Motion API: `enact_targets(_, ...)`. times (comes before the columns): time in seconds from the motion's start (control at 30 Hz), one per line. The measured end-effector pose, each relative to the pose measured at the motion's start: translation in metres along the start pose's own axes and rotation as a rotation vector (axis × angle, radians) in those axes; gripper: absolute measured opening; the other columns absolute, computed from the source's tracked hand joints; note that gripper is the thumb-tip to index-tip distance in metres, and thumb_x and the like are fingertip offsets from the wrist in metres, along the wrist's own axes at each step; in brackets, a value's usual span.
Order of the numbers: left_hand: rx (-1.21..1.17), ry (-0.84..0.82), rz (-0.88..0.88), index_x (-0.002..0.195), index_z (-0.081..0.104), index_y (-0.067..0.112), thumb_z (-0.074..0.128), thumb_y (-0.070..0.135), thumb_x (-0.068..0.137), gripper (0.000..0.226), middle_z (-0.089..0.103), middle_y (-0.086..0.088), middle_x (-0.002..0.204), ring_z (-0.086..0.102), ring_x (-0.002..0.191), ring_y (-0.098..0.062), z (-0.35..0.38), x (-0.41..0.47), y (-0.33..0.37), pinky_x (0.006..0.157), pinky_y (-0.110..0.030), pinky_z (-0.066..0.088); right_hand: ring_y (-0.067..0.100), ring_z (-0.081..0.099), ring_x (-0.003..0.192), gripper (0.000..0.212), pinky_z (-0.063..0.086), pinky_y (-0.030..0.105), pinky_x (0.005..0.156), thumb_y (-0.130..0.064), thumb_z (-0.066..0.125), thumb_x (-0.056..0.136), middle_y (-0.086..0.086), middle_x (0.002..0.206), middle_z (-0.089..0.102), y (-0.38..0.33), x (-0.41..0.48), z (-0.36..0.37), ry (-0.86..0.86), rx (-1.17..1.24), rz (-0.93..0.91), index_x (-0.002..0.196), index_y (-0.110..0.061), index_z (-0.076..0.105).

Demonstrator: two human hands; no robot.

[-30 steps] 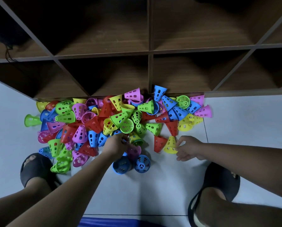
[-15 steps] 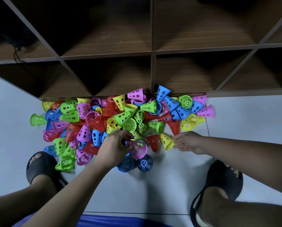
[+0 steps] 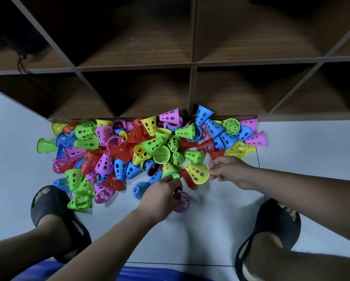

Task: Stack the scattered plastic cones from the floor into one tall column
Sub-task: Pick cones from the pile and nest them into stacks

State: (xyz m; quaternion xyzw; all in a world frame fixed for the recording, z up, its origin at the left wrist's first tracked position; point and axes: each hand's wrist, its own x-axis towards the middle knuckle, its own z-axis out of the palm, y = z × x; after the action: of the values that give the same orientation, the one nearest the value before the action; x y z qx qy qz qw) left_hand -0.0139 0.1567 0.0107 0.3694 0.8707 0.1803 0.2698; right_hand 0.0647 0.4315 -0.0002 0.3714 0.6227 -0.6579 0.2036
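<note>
Head view. Looks down on a pile [image 3: 149, 142] of holed plastic cones in red, blue, green, yellow and purple, heaped loose and unstacked on the pale floor [image 3: 210, 230].

With the right hand [image 3: 229, 171], pinches a yellow cone [image 3: 197, 172] by its wide rim between thumb and fingertips. Holds it on its side at the near right edge of the pile, narrow end turned toward the pile.

With the left hand [image 3: 162, 196], curls the fingers over a purple cone [image 3: 182, 201] just on the near side of the pile. Hides most of that cone under the palm, so only its holed wide end shows. Reaches with the fingertips up to a yellow-green cone [image 3: 169, 169] at the pile's near edge; cannot tell whether touching.

Behind the pile, right against its far edge: a dark wooden shelf [image 3: 192, 63] split into square compartments. Just off the pile's left edge: one green cone [image 3: 45, 146] lying alone on its side. On the near side of the pile: a black left sandal [image 3: 48, 205] touching the nearest cones, and a black right sandal [image 3: 271, 226] well apart from them.
</note>
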Motion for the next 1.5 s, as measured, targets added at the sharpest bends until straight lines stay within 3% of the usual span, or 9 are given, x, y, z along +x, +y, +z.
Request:
enact_targets(0.13, 0.012, -0.053, -0.032, 0.103, 0.061, 0.027, 0.085, 0.044, 0.073, 0.043, 0.060, 0.010, 0.103, 0.062, 0.087, -0.019, 0.006, -0.001, -0.007, 0.067, -0.040, 0.055, 0.020, 0.072, 0.081, 0.017, 0.051, 0.028, 0.071, -0.002, 0.073, 0.092, 0.015, 0.089, 0.074, -0.009, -0.012, 0.018, -0.202, 0.108, 0.023, 0.105, -0.007, 0.064)
enact_targets(0.23, -0.014, -0.014, -0.036, 0.090, 0.055, 0.028, 0.087, 0.049, 0.068, 0.044, 0.057, 0.013, 0.091, 0.057, 0.079, -0.015, 0.001, -0.004, -0.017, 0.062, -0.034, 0.047, 0.023, 0.071, 0.086, 0.019, 0.050, 0.029, 0.071, -0.001, 0.074, 0.092, 0.016, 0.093, 0.073, -0.009, -0.014, 0.031, -0.299, 0.095, 0.011, 0.104, -0.008, 0.061)
enact_targets(0.37, -0.135, 0.085, -0.079, 0.094, 0.067, 0.034, 0.090, 0.060, 0.067, 0.044, 0.064, 0.017, 0.090, 0.062, 0.080, -0.003, -0.017, -0.012, -0.042, 0.064, -0.018, 0.047, 0.020, 0.071, 0.080, 0.019, 0.049, 0.028, 0.066, 0.001, 0.074, 0.091, 0.016, 0.092, 0.073, -0.006, -0.014, 0.048, -0.339, 0.029, -0.012, 0.104, -0.006, 0.062)
enact_targets(0.63, -0.086, 0.208, -0.287, 0.102, 0.070, 0.030, 0.082, 0.040, 0.087, 0.022, 0.067, 0.012, 0.094, 0.065, 0.077, -0.001, -0.023, -0.025, -0.107, 0.064, -0.022, 0.048, 0.019, 0.074, 0.078, 0.016, 0.052, 0.028, 0.066, -0.003, 0.074, 0.091, 0.012, 0.085, 0.077, 0.006, -0.011, 0.069, -0.324, -0.291, -0.083, 0.103, -0.003, 0.063)
enact_targets(0.77, -0.030, 0.173, -0.286, 0.111, 0.071, 0.032, 0.083, 0.040, 0.087, 0.028, 0.064, 0.012, 0.104, 0.064, 0.083, -0.007, -0.007, -0.027, -0.127, 0.068, -0.028, 0.053, 0.018, 0.074, 0.084, 0.012, 0.059, 0.037, 0.073, -0.014, 0.072, 0.086, 0.000, 0.086, 0.078, 0.015, -0.001, 0.067, -0.254, -0.617, -0.193, 0.095, -0.020, 0.068)
enact_targets(0.9, 0.017, 0.159, -0.268, 0.112, 0.070, 0.035, 0.083, 0.042, 0.087, 0.030, 0.059, 0.013, 0.106, 0.063, 0.082, -0.009, 0.004, -0.028, -0.137, 0.069, -0.033, 0.058, 0.009, 0.063, 0.090, 0.019, 0.050, 0.022, 0.074, -0.009, 0.063, 0.089, -0.007, 0.106, 0.069, 0.015, 0.010, 0.057, -0.212, -0.870, -0.316, 0.098, -0.026, 0.068)
enact_targets(1.03, 0.045, 0.153, -0.286, 0.111, 0.071, 0.033, 0.087, 0.031, 0.085, 0.031, 0.059, 0.013, 0.106, 0.064, 0.083, -0.012, 0.010, -0.027, -0.147, 0.068, -0.034, 0.059, 0.020, 0.061, 0.109, 0.036, 0.055, 0.043, 0.088, -0.008, 0.057, 0.084, -0.009, 0.131, 0.051, 0.014, 0.025, 0.046, -0.197, -1.031, -0.416, 0.111, -0.033, 0.063)
enact_targets(1.2, 0.051, 0.161, -0.302, 0.110, 0.074, 0.027, 0.086, 0.020, 0.083, 0.030, 0.064, 0.009, 0.103, 0.066, 0.082, -0.017, 0.010, -0.027, -0.154, 0.068, -0.034, 0.057, 0.023, 0.051, 0.138, 0.044, 0.054, 0.044, 0.099, -0.010, 0.057, 0.092, -0.018, 0.166, 0.019, 0.010, 0.041, 0.040, -0.259, -1.228, -0.411, 0.128, -0.035, 0.056)
enact_targets(1.5, 0.022, 0.244, -0.259, 0.105, 0.076, 0.031, 0.084, 0.024, 0.085, 0.023, 0.069, 0.015, 0.096, 0.066, 0.080, -0.008, -0.033, -0.035, -0.144, 0.071, -0.032, 0.059, 0.017, 0.058, 0.123, 0.034, 0.049, 0.034, 0.102, -0.009, 0.056, 0.096, -0.004, 0.133, 0.055, 0.017, 0.045, 0.031, -0.269, -1.207, -0.418, 0.126, -0.018, 0.067)
